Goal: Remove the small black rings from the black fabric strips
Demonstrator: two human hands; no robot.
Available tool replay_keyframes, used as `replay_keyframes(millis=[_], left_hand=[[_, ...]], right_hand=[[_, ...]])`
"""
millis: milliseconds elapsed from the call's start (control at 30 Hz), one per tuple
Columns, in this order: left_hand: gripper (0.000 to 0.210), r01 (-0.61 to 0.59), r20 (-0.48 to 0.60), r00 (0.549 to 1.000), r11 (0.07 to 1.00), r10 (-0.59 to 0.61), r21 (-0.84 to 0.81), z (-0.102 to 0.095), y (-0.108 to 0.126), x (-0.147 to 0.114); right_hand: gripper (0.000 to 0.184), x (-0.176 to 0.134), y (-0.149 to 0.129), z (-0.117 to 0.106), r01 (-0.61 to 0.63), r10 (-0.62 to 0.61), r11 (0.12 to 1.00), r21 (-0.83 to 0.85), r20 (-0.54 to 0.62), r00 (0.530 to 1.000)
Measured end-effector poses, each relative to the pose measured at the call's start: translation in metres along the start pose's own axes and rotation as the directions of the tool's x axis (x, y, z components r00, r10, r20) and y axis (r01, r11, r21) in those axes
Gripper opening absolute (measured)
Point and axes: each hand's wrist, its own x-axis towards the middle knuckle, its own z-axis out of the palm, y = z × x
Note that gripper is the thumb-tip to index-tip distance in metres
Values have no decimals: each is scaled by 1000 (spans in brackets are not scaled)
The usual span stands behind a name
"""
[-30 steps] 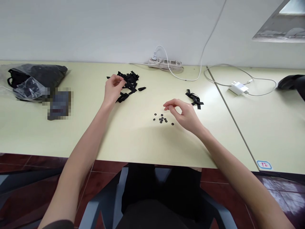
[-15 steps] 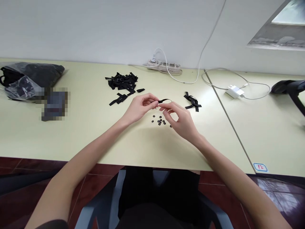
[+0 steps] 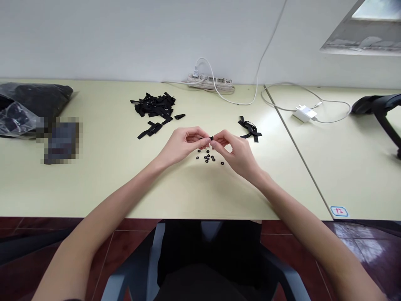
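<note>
Both hands meet above the middle of the table, fingertips almost touching. My left hand [image 3: 187, 142] is closed in a pinch on a black fabric strip [image 3: 211, 138], most of which the fingers hide. My right hand [image 3: 234, 148] pinches the same strip from the other side. Just below the fingertips lie several small round black rings or buttons [image 3: 207, 158], loosely scattered. Beyond my left hand is a heap of black strips [image 3: 155, 104], with a few more lying in front of it. A smaller bunch of black strips [image 3: 250, 128] rests past my right hand.
A clear plastic bag [image 3: 37, 104] with black contents lies at the far left, beside a blurred-out dark object [image 3: 62, 142]. Along the wall sits a power strip [image 3: 213, 82] with white cables. A white charger [image 3: 305, 113] and a black stand [image 3: 379, 106] are to the right.
My right fingers have closed in toward my left fingertips and now pinch the strip. The strip's loop that stood out between the hands is now mostly hidden. The view has shifted slightly.
</note>
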Motion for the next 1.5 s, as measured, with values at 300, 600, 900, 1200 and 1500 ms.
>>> replay_keyframes(millis=[300, 600, 900, 1200, 1500], left_hand=[[36, 42, 202, 979, 997, -27, -70, 1, 7, -1], [32, 43, 236, 971, 997, -29, -56, 7, 10, -4], [36, 99, 265, 961, 992, -76, -74, 8, 10, -5], [40, 90, 258, 966, 971, -31, -220, 14, 3, -4], [44, 71, 222, 975, 942, 4, -327, 21, -1, -4]], right_hand=[[34, -1, -8, -3, -56, 50, 998, 38, 144, 988], [45, -1, -9, -1, -170, 168, 985, 1, 150, 974], [47, -5, -10, 4, -166, 167, 986, -22, 138, 976], [57, -2, -8, 5, -214, 198, 961, 172, 108, 974], [64, -5, -7, 11, -218, 205, 929, 298, 74, 976]])
